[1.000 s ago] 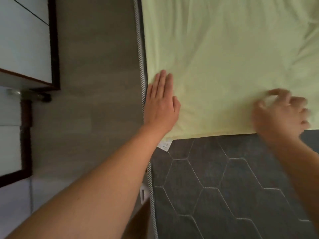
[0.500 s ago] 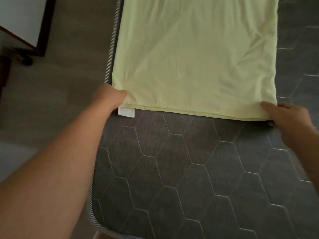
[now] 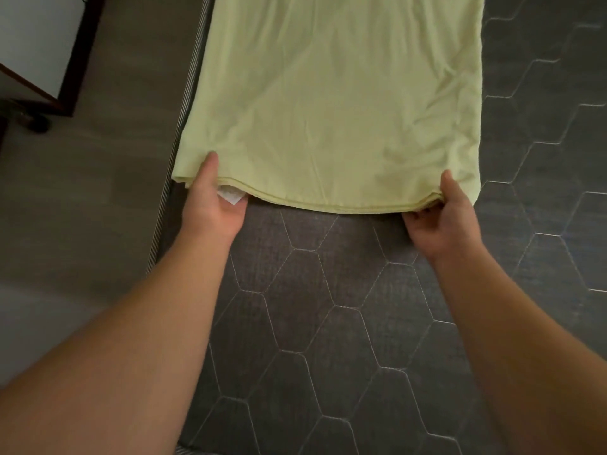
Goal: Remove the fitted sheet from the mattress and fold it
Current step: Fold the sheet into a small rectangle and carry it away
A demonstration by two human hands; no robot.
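Observation:
A pale yellow-green fitted sheet [image 3: 331, 103] lies folded into a long strip of several layers on the dark grey quilted mattress [image 3: 328, 307]. My left hand [image 3: 213, 198] pinches the sheet's near left corner, thumb on top, fingers under the layers, with a white label showing beside the palm. My right hand [image 3: 443, 211] pinches the near right corner the same way. The near edge of the sheet is lifted slightly off the mattress between my hands.
The mattress edge with striped piping [image 3: 184, 126] runs along the left. Beyond it is grey wooden floor [image 3: 108, 178]. A white cabinet with a dark frame [image 3: 42, 44] stands at the upper left.
A second ago my left hand lay flat on the sheet and my right hand moved over it. Both hands have come to the near corners and taken hold, raising the edge a little.

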